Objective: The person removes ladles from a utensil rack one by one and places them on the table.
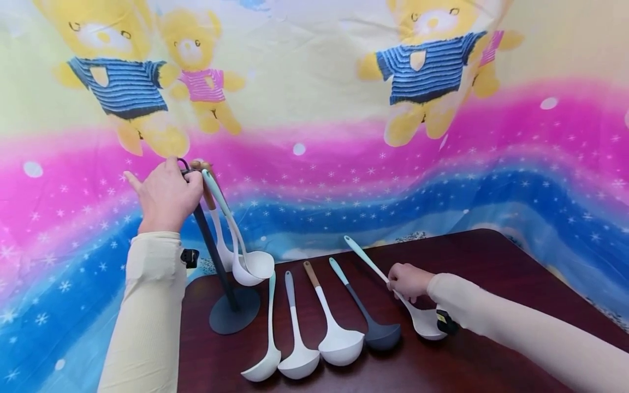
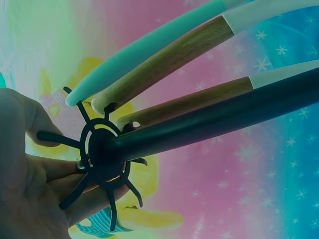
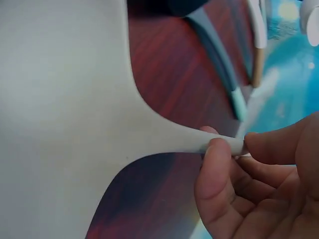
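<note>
My left hand (image 1: 169, 191) grips the hooked top of a black utensil stand (image 1: 213, 248), its fingers among the hooks (image 2: 113, 209) in the left wrist view. Three ladles hang there: one with a mint handle (image 2: 144, 52) and two with wooden handles, a nearer one (image 2: 169, 62) and another (image 2: 199, 102) beside the pole. On the right, my right hand (image 1: 410, 281) pinches the shaft of a white ladle (image 1: 427, 322) with a mint handle end. That ladle's bowl is low over the table, and its pale surface (image 3: 60, 109) fills the left of the right wrist view.
On the dark red table (image 1: 472, 262) lie a pale ladle with mint handle (image 1: 265, 365), a grey-handled white ladle (image 1: 298, 363), a wooden-handled white ladle (image 1: 341, 346) and a dark grey ladle (image 1: 383, 335). A printed bear cloth (image 1: 304, 98) hangs behind.
</note>
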A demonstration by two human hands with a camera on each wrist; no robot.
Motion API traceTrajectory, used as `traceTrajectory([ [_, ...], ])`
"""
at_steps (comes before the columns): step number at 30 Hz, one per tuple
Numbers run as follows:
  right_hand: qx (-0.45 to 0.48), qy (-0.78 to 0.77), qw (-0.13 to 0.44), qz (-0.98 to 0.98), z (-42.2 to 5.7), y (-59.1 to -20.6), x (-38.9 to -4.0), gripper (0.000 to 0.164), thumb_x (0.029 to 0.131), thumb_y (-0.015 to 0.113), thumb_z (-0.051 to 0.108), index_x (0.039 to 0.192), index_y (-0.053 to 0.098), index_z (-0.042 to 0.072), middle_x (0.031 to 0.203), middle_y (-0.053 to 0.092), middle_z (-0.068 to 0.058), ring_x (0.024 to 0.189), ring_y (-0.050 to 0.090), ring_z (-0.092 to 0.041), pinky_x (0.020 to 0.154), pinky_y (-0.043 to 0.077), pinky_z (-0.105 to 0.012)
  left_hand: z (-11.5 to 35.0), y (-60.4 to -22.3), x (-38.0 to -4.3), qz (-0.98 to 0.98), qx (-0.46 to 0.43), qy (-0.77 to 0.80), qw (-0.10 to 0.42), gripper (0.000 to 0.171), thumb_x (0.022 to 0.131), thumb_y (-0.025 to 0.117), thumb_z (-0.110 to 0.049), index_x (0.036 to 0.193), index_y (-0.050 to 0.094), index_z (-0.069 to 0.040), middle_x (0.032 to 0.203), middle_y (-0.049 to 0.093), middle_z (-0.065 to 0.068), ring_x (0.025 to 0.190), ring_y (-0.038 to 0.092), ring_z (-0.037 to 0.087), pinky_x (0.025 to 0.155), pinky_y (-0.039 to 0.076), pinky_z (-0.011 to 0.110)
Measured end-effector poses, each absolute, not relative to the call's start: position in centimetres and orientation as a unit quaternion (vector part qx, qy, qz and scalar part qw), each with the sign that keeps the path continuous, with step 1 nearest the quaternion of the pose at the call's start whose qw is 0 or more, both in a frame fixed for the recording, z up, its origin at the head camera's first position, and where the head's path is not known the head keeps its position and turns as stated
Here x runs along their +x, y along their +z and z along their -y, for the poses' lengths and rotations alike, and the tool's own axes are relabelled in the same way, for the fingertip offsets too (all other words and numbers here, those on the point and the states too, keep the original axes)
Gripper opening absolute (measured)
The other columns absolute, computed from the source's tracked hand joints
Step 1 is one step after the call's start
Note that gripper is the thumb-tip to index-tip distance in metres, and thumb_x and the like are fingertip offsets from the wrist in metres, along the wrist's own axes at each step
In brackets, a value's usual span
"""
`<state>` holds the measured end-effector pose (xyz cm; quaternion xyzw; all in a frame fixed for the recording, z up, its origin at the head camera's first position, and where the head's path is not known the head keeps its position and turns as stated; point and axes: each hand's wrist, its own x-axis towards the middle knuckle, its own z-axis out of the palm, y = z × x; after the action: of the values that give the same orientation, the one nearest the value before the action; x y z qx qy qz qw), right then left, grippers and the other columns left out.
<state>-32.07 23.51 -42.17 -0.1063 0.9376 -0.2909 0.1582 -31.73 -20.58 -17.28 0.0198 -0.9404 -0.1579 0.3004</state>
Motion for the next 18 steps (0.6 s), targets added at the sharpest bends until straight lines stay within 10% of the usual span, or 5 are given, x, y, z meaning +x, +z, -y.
traceTrajectory([
  [11,-0.104,-0.287,0.218,-0.927,-23.5,-43.4,-32.2,0.024,0.098,0.044,0.01,0.095,0.066,0.002,0.077,0.064,-0.011,0.05,0.05,-0.014,0.053,0.053,-0.033,20.7,-17.4,-31.6,0.951,0.011,-0.124,0.283,0.045,0.09,0.04,-0.029,0.123,0.043,0.001,0.11,0.048,0.025,0.107,0.048,0.046,0.101,-0.014,0.071],
  [18,-0.11,-0.26,0.232,-0.931,-22.8,-43.1,-32.3,0.028,0.093,0.051,0.005,0.065,0.056,0.005,0.06,0.057,-0.007,0.047,0.049,-0.013,0.053,0.054,-0.033,20.3,-17.1,-31.6,0.961,0.007,-0.083,0.263,0.062,0.094,0.033,-0.03,0.151,0.015,-0.015,0.136,0.036,0.029,0.124,0.037,0.048,0.098,-0.016,0.073],
])
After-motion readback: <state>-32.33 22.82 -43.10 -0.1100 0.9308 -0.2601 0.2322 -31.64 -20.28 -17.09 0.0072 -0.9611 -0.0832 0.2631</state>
